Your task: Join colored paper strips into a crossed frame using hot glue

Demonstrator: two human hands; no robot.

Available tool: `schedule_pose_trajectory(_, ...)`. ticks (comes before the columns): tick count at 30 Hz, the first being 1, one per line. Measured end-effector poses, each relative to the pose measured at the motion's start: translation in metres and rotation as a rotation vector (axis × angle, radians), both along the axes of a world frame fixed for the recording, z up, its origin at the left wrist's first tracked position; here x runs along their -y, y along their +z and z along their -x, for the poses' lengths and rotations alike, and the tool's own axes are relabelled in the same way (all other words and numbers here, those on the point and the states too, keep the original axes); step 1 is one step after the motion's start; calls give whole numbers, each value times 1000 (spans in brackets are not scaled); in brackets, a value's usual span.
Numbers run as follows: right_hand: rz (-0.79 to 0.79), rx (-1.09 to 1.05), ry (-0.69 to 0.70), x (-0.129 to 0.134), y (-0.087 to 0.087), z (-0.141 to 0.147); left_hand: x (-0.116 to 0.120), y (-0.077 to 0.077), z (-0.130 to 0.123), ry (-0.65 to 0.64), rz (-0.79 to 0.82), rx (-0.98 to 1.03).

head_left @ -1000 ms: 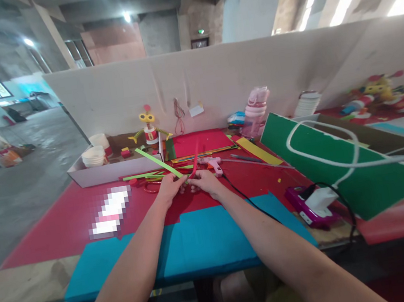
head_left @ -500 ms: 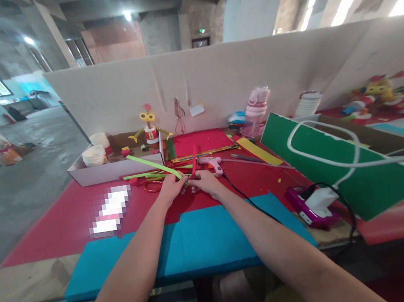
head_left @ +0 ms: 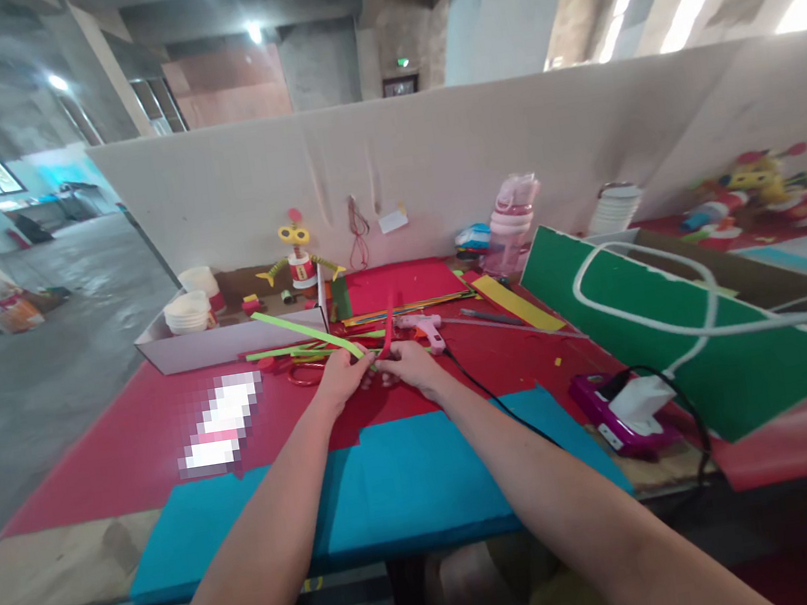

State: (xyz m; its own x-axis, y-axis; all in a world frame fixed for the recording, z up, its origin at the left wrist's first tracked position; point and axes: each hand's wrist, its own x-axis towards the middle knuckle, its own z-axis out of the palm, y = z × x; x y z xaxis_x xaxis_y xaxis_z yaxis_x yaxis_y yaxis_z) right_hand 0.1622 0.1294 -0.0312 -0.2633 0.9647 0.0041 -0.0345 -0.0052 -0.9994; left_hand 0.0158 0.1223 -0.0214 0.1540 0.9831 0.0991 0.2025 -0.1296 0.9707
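we see the worktop [head_left: 48, 563] largely covered by a red sheet [head_left: 114, 447], with a blue sheet [head_left: 409, 494] along its near edge, under our forearms. at the back on the left stands a white box [head_left: 228, 345] with paper cups [head_left: 187, 315] in it. beyond our right fingers lies a pink glue gun [head_left: 429, 330], not in our grasp.

our two hands are close together over the middle of the red sheet. the left hand [head_left: 346, 376] has its thumb and fingers closed on the near end of a light green strip [head_left: 308, 330], which slants up and away to the left. the right hand [head_left: 408, 364] is closed in the same way on a red strip [head_left: 389, 325], which rises steeply and bends slightly.

compared with a second ago, the green strip has tipped lower towards the left and the red one is a little more upright; over the last half second we make out hardly any change. we judge that the near ends are being lined up and held steady against each other, though our fingertips hide whether they touch.
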Motion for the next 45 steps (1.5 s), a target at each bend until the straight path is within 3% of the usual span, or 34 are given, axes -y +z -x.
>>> schedule_pose_trajectory(8,-70,45,-72,-2,-2,2,0,1,-1,-2,39,14)
schedule_pose_trajectory(45,-60,73,-34,2,1,2,-1,-1,-1,-17,6,-3)
